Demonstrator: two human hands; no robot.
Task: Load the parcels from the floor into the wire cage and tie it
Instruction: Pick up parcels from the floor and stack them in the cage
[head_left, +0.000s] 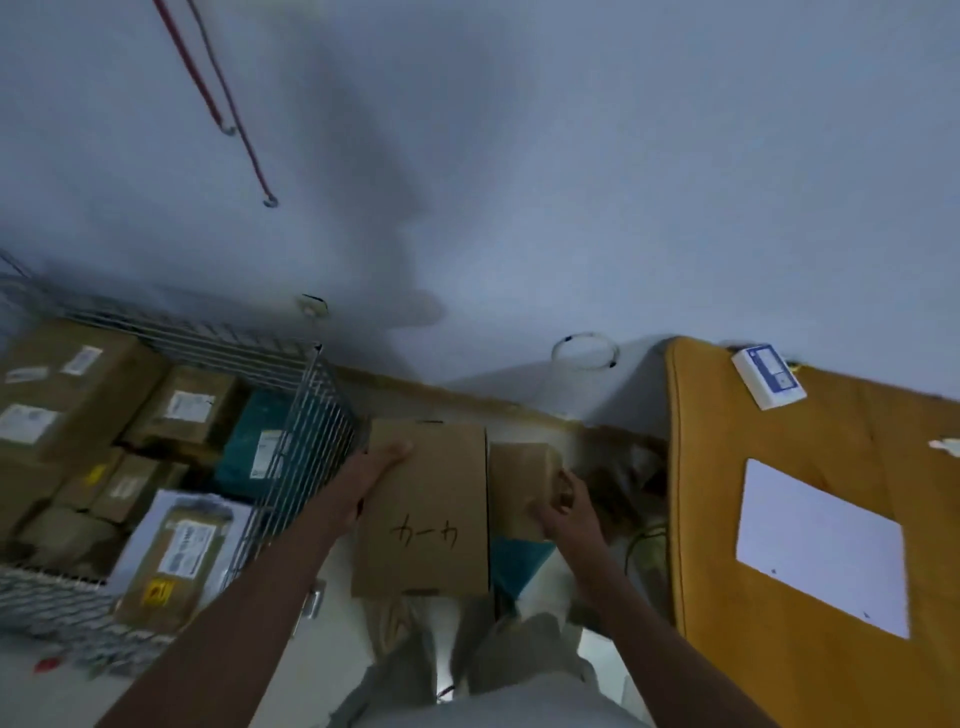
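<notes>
Both hands are out in front, each on a parcel. Left hand (382, 462) lies flat and open against the left face of a large box (426, 512), fingers stretched toward its far corner; the box has dark handwriting on top. Right hand (563, 512) curls around the near end of a small parcel (522, 483), which sits just right of the box and touches it. Left of both stands the wire cage (306, 415), already holding several labelled parcels. Two red cords (218, 88) hang down the wall. An orange pad (810, 519) stands at right.
</notes>
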